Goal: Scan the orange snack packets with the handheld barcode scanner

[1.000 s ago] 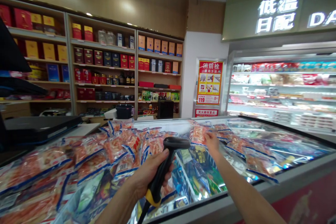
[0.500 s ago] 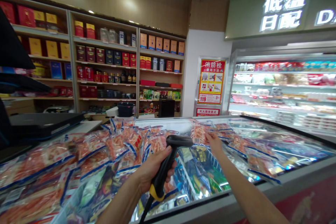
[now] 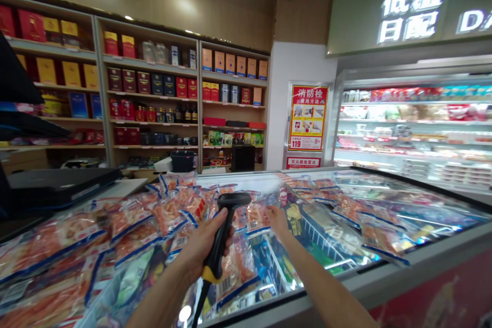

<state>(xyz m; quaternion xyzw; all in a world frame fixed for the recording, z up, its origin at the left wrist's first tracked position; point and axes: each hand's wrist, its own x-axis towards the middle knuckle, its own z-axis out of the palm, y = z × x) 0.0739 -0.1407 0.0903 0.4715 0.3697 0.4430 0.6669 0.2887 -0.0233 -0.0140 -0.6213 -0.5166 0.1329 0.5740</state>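
Observation:
My left hand (image 3: 205, 241) is wrapped round the handle of a black barcode scanner (image 3: 223, 233) with a yellow collar and a cable running down. The scanner's head points right, held above the freezer. My right hand (image 3: 278, 221) pinches the right edge of a clear food packet (image 3: 257, 216) with pinkish-orange contents and a blue border. The packet is just right of the scanner head. Below the scanner, a similar packet (image 3: 235, 266) lies over the freezer goods, its barcode label showing. More such packets (image 3: 134, 218) are heaped to the left.
The chest freezer (image 3: 334, 287) spans the front, with a white wire basket (image 3: 323, 238) inside. Several packets (image 3: 384, 238) lie on its right side. At left is a black countertop device (image 3: 65, 184). Shelves of boxes (image 3: 154, 95) and a lit refrigerated cabinet (image 3: 415, 138) stand behind.
My right hand has brought the packet left from the freezer's middle toward the scanner. My left hand and the scanner have shifted left and slightly up.

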